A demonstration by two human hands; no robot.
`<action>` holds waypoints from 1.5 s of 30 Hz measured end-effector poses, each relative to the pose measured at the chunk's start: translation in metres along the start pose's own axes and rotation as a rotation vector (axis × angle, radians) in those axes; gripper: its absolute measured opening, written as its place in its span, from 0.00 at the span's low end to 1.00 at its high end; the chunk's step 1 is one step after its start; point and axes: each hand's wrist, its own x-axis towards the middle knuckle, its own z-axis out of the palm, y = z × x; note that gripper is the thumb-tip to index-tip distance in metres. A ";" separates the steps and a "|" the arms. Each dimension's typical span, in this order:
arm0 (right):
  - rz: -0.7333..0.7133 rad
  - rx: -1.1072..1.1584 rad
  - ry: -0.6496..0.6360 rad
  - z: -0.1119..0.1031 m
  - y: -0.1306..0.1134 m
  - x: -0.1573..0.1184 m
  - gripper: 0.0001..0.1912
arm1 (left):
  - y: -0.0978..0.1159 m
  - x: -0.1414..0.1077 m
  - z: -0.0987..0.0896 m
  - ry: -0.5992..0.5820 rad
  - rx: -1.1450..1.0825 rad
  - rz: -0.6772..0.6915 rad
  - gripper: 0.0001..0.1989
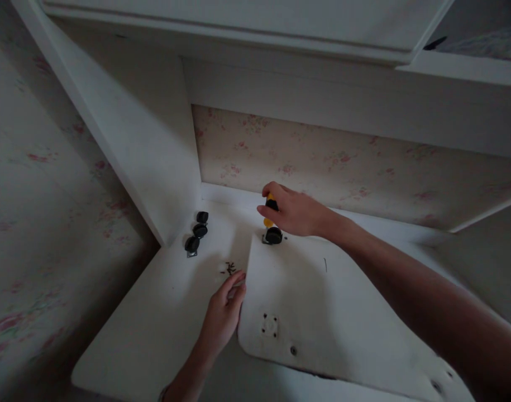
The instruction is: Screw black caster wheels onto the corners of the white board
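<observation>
My right hand (291, 209) is wrapped round a yellow and black screwdriver (271, 202), held upright over a black caster (274, 235) at the back left corner of a white board (297, 290). The screwdriver's tip is hidden behind the caster. Against the board's left edge rests my left hand (227, 304), its thumb and fingers somewhat apart and nothing seen between them. Just beyond its fingertips, a small pile of dark screws (230, 268) lies on the white desk surface (154, 312). Four dark holes mark a square plate print (270, 325) near the board's front left corner.
Several black casters, one of them a caster with a metal plate (192, 244), stand in a row at the left. A white side panel (133, 128) rises behind them. Overhead hangs a white cabinet (238, 19). Floral wallpaper (314, 151) covers the back wall.
</observation>
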 end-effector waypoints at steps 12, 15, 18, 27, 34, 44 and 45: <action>-0.109 -0.003 -0.073 0.001 0.003 0.028 0.15 | -0.002 -0.001 -0.001 -0.016 -0.017 0.000 0.22; -0.071 -0.045 -0.053 -0.001 0.000 0.023 0.17 | -0.005 0.000 -0.001 -0.014 -0.026 0.007 0.22; -0.061 -0.048 -0.062 -0.004 -0.002 0.018 0.19 | -0.006 0.001 -0.001 -0.008 -0.035 0.018 0.22; -0.044 -0.039 -0.077 -0.005 0.004 0.013 0.17 | -0.006 0.002 -0.001 -0.014 -0.007 0.010 0.21; -0.024 -0.017 -0.037 0.000 0.007 0.014 0.20 | -0.007 0.003 0.001 -0.009 -0.020 0.021 0.22; -0.070 0.033 -0.041 -0.001 0.009 0.011 0.21 | -0.007 0.002 0.001 -0.004 -0.030 0.001 0.22; -0.079 0.039 -0.048 -0.001 0.009 0.011 0.19 | -0.007 0.002 0.001 -0.007 -0.033 0.000 0.23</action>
